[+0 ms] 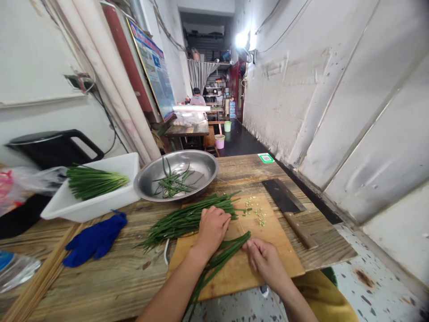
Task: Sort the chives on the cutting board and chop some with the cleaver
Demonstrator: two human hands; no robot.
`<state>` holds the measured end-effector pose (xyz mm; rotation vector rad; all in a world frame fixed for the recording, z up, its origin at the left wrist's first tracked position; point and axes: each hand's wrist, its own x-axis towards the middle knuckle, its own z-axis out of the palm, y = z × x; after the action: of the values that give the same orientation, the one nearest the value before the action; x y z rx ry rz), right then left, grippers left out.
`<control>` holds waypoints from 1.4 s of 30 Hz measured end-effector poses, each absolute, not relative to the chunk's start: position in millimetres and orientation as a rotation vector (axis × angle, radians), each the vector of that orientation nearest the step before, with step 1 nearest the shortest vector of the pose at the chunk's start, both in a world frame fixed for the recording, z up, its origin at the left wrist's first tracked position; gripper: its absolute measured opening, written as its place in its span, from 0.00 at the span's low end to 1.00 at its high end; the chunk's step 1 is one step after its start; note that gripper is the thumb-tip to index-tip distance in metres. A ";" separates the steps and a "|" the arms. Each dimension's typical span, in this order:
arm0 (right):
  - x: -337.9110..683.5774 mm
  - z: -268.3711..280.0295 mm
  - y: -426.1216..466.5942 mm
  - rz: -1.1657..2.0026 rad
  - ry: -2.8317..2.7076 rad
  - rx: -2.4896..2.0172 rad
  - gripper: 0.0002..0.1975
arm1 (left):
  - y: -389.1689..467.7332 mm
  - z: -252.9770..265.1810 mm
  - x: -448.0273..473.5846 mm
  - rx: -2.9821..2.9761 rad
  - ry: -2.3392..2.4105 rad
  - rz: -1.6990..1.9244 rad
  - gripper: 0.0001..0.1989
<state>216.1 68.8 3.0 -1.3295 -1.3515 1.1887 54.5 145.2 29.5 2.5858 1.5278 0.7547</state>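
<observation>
While right hand point(265, 260) fingers pinch loose chives point(230, 253) near their ends, left hand point(213, 227) fingers curl over main bunch point(181, 219), grip unclear; keep ends even, pressure light.

At the wooden table point(117, 284), the left hand point(214, 226) rests on a bunch of long green stalks point(184, 217) lying over the cutting board's point(281, 250) far left corner; the right hand point(266, 261) touches the end of a smaller bunch point(214, 266) trailing past the board's near edge. Chopped bits point(261, 222) dot its far right part. A cleaver point(283, 197) lies by the table's right edge, a steel bowl point(145, 175) at the far one.
</observation>
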 end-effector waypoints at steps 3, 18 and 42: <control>216.5 0.8 68.9 1.205 -1.353 -1.323 0.24 | 145.1 29.3 55.0 2.440 1.489 0.813 0.09; 217.3 2.3 69.3 1.215 -1.389 -1.340 0.24 | 146.3 28.2 57.8 2.049 1.481 0.917 0.09; 218.3 -4.2 69.9 1.248 -1.397 -1.315 0.22 | 147.6 23.6 56.2 2.054 1.440 0.956 0.10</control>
<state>218.3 69.9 -4.2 -1.3154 -1.3973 1.2483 56.2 147.6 23.6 2.0536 1.4398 0.9562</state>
